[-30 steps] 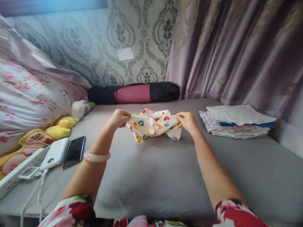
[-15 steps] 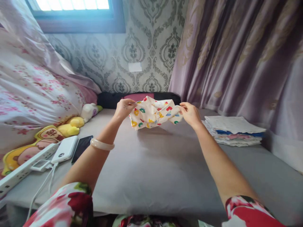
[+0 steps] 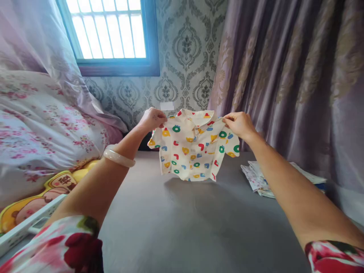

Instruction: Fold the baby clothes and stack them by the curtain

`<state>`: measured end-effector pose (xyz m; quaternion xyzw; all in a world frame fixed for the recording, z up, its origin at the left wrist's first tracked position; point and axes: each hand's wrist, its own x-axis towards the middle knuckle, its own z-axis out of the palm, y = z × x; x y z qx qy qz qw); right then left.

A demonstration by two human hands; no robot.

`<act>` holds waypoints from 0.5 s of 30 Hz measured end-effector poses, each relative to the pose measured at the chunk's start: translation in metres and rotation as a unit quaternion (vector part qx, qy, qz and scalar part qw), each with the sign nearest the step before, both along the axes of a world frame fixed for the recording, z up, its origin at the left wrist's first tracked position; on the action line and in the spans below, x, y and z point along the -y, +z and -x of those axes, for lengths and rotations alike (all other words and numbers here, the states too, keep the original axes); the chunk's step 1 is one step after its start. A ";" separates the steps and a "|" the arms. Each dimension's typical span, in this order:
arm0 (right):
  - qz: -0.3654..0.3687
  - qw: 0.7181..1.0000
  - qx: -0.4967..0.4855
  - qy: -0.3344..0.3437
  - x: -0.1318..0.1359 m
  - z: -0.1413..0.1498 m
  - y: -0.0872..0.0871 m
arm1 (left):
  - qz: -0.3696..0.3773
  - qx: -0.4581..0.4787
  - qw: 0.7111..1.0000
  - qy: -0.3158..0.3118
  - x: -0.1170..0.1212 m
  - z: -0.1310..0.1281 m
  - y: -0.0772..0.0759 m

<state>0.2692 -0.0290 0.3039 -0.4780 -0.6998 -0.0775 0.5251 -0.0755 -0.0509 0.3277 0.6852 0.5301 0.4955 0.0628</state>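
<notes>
A small cream short-sleeved shirt with a collar and red, yellow, green and blue prints hangs spread out in front of me. My left hand pinches its shoulder on the left side. At the other shoulder, my right hand grips the cloth between thumb and fingers. The shirt's front faces me, and its hem hangs just over the grey sheet; whether it touches is hard to tell. A pale bangle circles my left wrist.
To the right lies a stack of folded clothes, partly behind my right forearm. On the left are a yellow plush toy, a white power strip and floral bedding. Patterned curtains hang at right; a barred window is ahead.
Both hands have raised the shirt, and it has unfolded from a bunched shape to hang at full length. The view has tilted upward, showing more of the window.
</notes>
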 end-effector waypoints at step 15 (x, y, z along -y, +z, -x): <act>-0.006 0.974 0.100 -0.205 -0.009 -0.001 0.004 | -0.063 -0.090 0.984 0.144 -0.034 -0.028 -0.019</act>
